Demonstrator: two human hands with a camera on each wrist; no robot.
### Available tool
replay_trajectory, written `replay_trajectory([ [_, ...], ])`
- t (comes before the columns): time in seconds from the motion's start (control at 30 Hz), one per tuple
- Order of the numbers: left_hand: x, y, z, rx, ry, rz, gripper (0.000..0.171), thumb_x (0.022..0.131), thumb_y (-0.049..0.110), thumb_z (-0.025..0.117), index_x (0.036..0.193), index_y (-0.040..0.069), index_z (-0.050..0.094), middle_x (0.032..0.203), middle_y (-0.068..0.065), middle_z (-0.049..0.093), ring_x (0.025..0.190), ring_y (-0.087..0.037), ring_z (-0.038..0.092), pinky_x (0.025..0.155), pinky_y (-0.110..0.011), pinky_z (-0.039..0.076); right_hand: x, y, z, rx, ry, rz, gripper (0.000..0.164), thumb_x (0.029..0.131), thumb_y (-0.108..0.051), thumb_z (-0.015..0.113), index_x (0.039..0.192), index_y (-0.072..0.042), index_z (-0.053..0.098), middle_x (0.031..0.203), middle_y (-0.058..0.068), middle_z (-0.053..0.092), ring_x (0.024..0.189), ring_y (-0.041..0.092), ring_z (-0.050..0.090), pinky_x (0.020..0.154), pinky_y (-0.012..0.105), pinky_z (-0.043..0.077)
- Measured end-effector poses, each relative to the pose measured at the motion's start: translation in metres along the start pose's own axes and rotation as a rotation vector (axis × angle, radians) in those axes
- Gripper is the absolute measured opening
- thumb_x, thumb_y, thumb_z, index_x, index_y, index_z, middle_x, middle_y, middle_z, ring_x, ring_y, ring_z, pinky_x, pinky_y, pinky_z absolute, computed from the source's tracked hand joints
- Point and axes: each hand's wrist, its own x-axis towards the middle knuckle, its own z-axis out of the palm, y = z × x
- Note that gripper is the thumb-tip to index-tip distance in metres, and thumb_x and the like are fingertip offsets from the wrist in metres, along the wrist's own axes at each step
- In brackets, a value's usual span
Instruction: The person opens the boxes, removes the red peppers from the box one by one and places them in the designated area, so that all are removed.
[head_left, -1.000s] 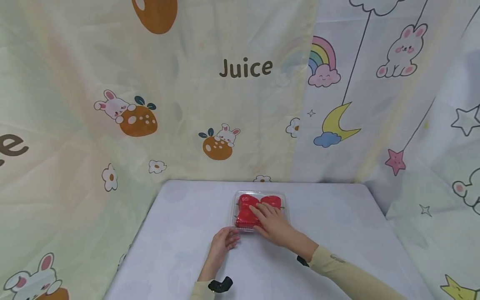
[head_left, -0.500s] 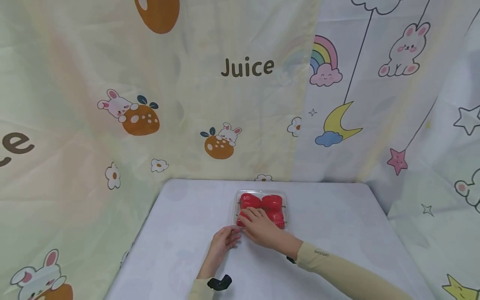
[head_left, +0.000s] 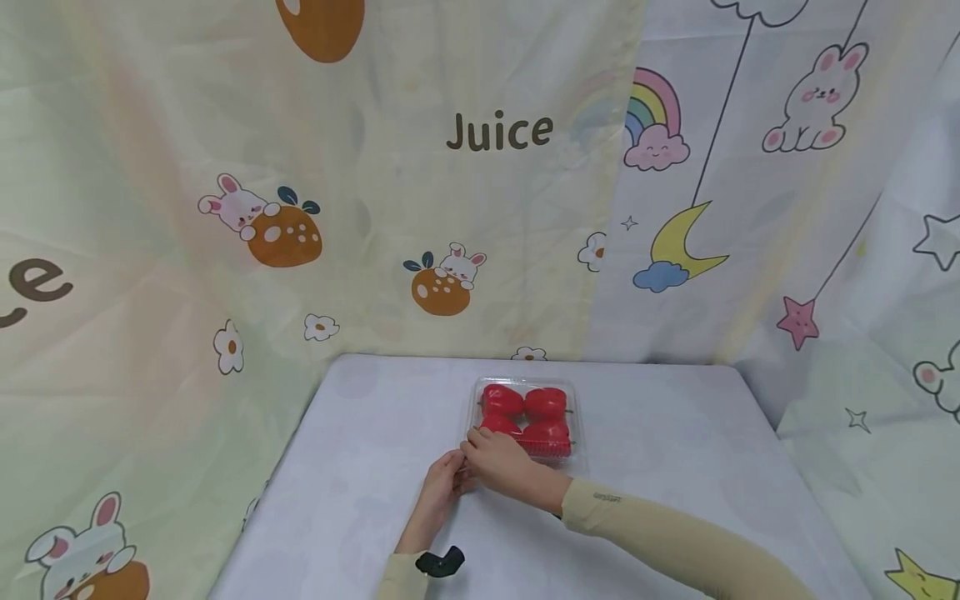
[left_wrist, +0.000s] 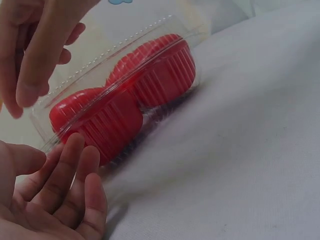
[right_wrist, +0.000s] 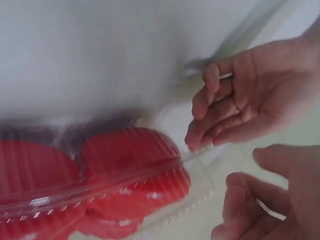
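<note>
A clear lidded plastic box (head_left: 577, 417) stands on the white table, with several glossy red, pepper-like pieces (head_left: 546, 404) inside, some showing short dark stems. My left hand (head_left: 437, 492) is at the box's front left corner. In the left wrist view, its thumb (left_wrist: 30, 159) and index finger pinch the rim there, while the other fingers lie loosely curved below. Just above that same corner is my right hand (head_left: 501, 461), fingers bent loosely and holding nothing. In the right wrist view, a small gap separates the right fingers (right_wrist: 237, 195) from the lid's edge.
The white-covered table (head_left: 660, 517) spreads to both sides of the box. Behind it hangs a printed curtain (head_left: 360, 150) with cartoon rabbits and the word "Juice". A black wrist strap (head_left: 441, 562) sits on the left wrist.
My right hand has slid from on top of the box leftward and toward me, to its front left corner beside the left hand. The left hand has stayed at that corner.
</note>
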Motion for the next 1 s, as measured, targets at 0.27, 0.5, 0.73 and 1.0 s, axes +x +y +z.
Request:
replay_trajectory([
  [0.27, 0.003, -0.002, 0.000, -0.009, 0.004, -0.010, 0.028, 0.107, 0.026, 0.047, 0.117, 0.008, 0.065, 0.091, 0.008, 0.072, 0.080, -0.007, 0.065, 0.076, -0.027, 0.053, 0.007, -0.013, 0.010, -0.053, -0.011, 0.057, 0.048, 0.077, -0.035, 0.088, 0.118, -0.017, 0.070, 0.111, 0.002, 0.067, 0.100, 0.014, 0.064, 0.080, 0.024, 0.057],
  [0.5, 0.005, -0.001, 0.001, 0.000, -0.009, -0.013, 0.028, 0.107, 0.027, 0.047, 0.116, 0.007, 0.064, 0.089, 0.008, 0.069, 0.075, -0.007, 0.063, 0.074, -0.028, 0.051, 0.010, -0.019, 0.015, -0.083, -0.095, 0.100, 0.052, 0.075, -0.040, 0.088, 0.120, -0.019, 0.072, 0.111, 0.002, 0.067, 0.101, 0.016, 0.063, 0.085, 0.027, 0.057],
  [0.73, 0.004, -0.002, 0.004, -0.004, 0.020, -0.011, 0.029, 0.106, 0.032, 0.049, 0.116, 0.009, 0.065, 0.089, 0.009, 0.068, 0.075, -0.007, 0.061, 0.071, -0.025, 0.049, 0.010, -0.021, 0.018, -0.085, -0.082, 0.112, 0.052, 0.076, -0.039, 0.088, 0.121, -0.020, 0.071, 0.110, 0.002, 0.067, 0.099, 0.015, 0.063, 0.083, 0.027, 0.057],
  [1.0, 0.006, -0.005, 0.004, -0.061, 0.037, -0.016, 0.029, 0.104, 0.028, 0.054, 0.120, 0.006, 0.064, 0.090, 0.007, 0.069, 0.079, -0.008, 0.062, 0.075, -0.026, 0.051, 0.011, -0.018, 0.023, -0.025, -0.049, 0.112, 0.050, 0.075, -0.036, 0.089, 0.118, -0.018, 0.071, 0.108, 0.001, 0.068, 0.096, 0.015, 0.064, 0.083, 0.026, 0.057],
])
